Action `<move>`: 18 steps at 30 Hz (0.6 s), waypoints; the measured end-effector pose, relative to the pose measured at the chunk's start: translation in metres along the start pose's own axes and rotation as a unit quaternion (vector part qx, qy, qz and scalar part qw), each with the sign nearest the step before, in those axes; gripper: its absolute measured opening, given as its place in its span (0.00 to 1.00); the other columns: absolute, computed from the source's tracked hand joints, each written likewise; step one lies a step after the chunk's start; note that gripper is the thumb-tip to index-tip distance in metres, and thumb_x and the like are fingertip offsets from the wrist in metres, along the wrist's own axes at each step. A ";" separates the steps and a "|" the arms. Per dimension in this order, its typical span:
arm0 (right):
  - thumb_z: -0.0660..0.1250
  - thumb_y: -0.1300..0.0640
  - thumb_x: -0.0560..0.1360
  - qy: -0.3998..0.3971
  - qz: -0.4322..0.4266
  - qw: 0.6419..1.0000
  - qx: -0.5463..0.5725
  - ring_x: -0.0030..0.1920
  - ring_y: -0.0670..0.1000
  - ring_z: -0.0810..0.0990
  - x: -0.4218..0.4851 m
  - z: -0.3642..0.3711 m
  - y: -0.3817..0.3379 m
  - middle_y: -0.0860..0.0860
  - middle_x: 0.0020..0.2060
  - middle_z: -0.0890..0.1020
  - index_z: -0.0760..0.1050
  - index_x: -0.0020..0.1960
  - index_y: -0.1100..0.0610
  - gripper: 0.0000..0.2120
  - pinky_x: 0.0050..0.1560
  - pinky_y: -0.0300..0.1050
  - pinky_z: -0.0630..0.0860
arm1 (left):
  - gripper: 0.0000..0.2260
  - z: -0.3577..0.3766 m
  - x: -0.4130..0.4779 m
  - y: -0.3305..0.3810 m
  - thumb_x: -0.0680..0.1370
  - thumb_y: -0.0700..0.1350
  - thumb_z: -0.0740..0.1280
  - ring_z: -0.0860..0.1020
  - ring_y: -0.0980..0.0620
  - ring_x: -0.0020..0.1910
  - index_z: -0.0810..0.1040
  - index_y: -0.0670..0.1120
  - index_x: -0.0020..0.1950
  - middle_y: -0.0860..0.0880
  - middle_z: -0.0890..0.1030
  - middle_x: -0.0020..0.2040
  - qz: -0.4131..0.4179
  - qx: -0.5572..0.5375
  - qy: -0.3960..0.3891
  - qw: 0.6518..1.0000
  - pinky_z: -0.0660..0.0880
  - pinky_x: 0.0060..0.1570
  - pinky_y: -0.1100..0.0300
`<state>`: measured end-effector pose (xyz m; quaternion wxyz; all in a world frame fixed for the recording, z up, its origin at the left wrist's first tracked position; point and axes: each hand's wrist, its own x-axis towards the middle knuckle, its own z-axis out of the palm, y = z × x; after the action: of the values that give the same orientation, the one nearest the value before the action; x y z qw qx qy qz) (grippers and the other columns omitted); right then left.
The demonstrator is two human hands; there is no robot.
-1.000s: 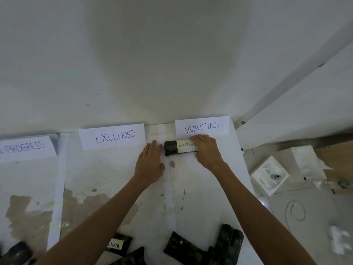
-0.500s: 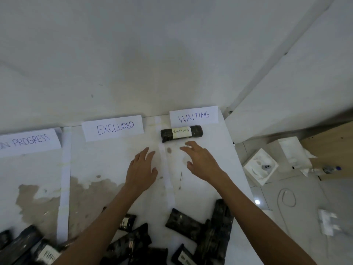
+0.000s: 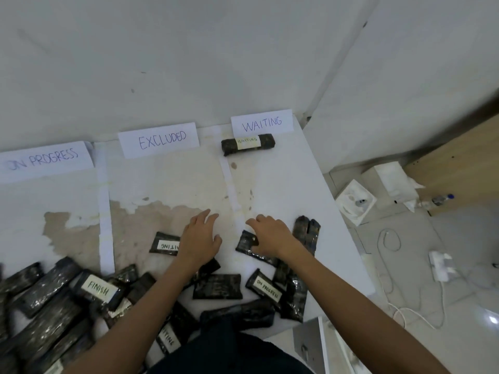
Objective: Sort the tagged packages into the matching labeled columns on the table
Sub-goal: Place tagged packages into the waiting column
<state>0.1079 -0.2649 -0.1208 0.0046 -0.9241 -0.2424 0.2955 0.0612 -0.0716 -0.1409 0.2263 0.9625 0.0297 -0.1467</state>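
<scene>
Fingers (image 3: 206, 214) of the left hand (image 3: 199, 238) were held straight and slightly spread above the table (image 3: 286, 184), with nothing gripped. Over a dark package (image 3: 246, 242) the right hand (image 3: 270, 234) was held, its fingers (image 3: 252, 222) loosely bent and apart; whether that package was touched could not be told. At the far left an ON PROGRESS label (image 3: 44, 160) was laid, with a heap of packages (image 3: 46, 300) nearer the person, one of them a FINISH package (image 3: 98, 288). An EXCLUDED label (image 3: 162, 139) was set to its right. Just left of the left hand a WAITING package (image 3: 164, 243) was seen lying flat. At the right, a sorted package (image 3: 248, 143) was laid just beneath the WAITING label (image 3: 262, 122), well apart from both hands
</scene>
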 end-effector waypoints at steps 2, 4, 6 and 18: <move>0.71 0.49 0.69 -0.005 0.024 0.999 -0.036 0.59 0.59 0.71 -0.004 0.020 -0.008 0.57 0.62 0.68 0.61 0.69 0.56 0.33 0.57 0.54 0.70 | 0.25 0.003 -0.008 0.000 0.75 0.45 0.63 0.63 0.42 0.70 0.64 0.45 0.72 0.43 0.64 0.73 0.006 -0.004 -0.003 1.000 0.65 0.66 0.47; 0.72 0.52 0.68 0.021 0.034 0.998 -0.049 0.57 0.59 0.71 -0.008 0.032 -0.014 0.57 0.62 0.68 0.62 0.68 0.57 0.33 0.54 0.53 0.70 | 0.25 0.005 -0.018 0.000 0.74 0.45 0.63 0.64 0.43 0.69 0.65 0.45 0.71 0.44 0.66 0.72 0.013 -0.013 -0.003 1.000 0.65 0.66 0.48; 0.71 0.53 0.69 0.042 0.034 0.997 -0.046 0.56 0.58 0.72 -0.010 0.034 -0.016 0.57 0.60 0.70 0.63 0.67 0.57 0.31 0.51 0.52 0.71 | 0.24 0.005 -0.026 0.001 0.75 0.44 0.63 0.65 0.43 0.68 0.66 0.45 0.71 0.44 0.68 0.70 0.017 -0.028 0.006 0.999 0.66 0.65 0.50; 0.61 0.73 0.74 0.096 0.037 0.683 0.723 0.54 0.60 0.81 -0.052 -0.010 -0.035 0.62 0.53 0.81 0.72 0.58 0.63 0.14 0.53 0.53 0.80 | 0.12 -0.011 -0.062 0.037 0.79 0.42 0.62 0.80 0.48 0.51 0.75 0.46 0.62 0.45 0.81 0.53 -0.171 -0.540 -0.070 0.821 0.78 0.47 0.55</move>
<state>0.0610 -0.2559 -0.0794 0.6838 -0.6652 0.0831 0.2882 0.0091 -0.0998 -0.0974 0.6823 0.6529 0.2525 -0.2107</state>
